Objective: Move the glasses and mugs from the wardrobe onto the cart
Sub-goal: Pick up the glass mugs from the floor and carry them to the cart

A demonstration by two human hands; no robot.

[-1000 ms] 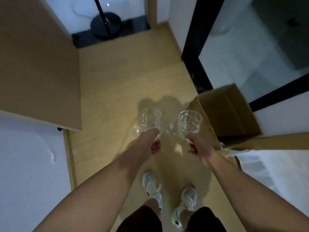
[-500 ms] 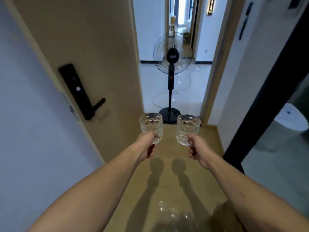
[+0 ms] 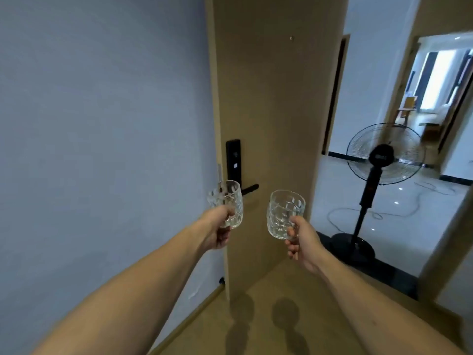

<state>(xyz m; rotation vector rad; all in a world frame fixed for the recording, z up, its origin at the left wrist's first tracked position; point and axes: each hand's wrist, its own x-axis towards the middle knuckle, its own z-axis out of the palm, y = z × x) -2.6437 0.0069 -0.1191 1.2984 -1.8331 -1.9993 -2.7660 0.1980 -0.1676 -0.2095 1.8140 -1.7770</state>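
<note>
Glass mugs, upright, apart: left hand point(image 3: 217, 230) grips left mug point(image 3: 227, 203), right hand point(image 3: 302, 239) grips right mug point(image 3: 284, 213). Door point(image 3: 268, 124) directly ahead; fan point(image 3: 381, 160) right, beyond doorway.

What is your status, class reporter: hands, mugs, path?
Left hand grips left mug. Right hand grips right mug. Cart not visible. Standing fan in doorway ahead.

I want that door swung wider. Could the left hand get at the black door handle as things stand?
Probably not cleanly: the left hand grips a glass mug, held right in front of the door handle.
</note>
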